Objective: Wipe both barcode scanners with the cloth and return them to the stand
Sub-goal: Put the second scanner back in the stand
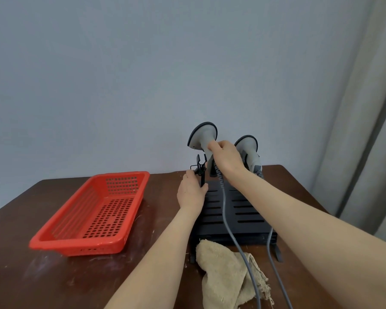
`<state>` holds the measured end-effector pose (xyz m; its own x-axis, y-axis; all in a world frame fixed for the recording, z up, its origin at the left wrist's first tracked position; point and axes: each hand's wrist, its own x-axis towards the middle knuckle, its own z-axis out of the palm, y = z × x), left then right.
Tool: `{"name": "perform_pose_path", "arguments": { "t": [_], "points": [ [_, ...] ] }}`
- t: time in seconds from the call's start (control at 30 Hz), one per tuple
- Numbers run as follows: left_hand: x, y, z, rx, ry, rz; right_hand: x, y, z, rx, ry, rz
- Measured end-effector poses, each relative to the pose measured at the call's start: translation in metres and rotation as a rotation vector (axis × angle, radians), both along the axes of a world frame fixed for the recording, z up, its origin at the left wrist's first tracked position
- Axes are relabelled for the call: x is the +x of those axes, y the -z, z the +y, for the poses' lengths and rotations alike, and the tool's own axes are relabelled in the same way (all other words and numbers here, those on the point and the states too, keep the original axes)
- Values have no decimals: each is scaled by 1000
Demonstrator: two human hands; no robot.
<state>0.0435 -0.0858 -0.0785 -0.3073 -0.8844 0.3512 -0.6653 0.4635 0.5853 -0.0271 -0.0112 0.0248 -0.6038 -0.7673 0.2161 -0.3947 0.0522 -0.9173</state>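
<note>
Two grey barcode scanners stand at the back of a black slotted stand (241, 210). My right hand (226, 158) grips the neck of the left scanner (203, 136), which sits just above and right of its black holder clip (200, 167). My left hand (191, 192) is closed around the post of that clip. The right scanner (247, 148) rests in its holder, partly hidden by my right wrist. A beige cloth (227, 275) lies crumpled on the table in front of the stand. Both grey cables (226, 219) run toward me, one of them over the cloth.
A red perforated plastic basket (91, 238) sits to the left on the dark wooden table (42, 282). A blue-grey wall is directly behind the table's far edge. A grey curtain (370, 130) hangs at the right.
</note>
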Motion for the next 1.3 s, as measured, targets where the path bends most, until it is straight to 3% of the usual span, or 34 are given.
{"name": "perform_pose_path", "arguments": {
  "t": [0.53,0.87,1.13,1.3],
  "points": [
    [1,-5,3,17,1,-60,7,-2,-7,37,-13,48],
    [3,-5,5,15,32,-51,11,7,-13,175,17,173],
    [2,-9,7,13,18,-114,14,9,-13,222,38,458],
    [2,-8,7,12,25,-106,16,6,-13,251,53,542]
  ]
}}
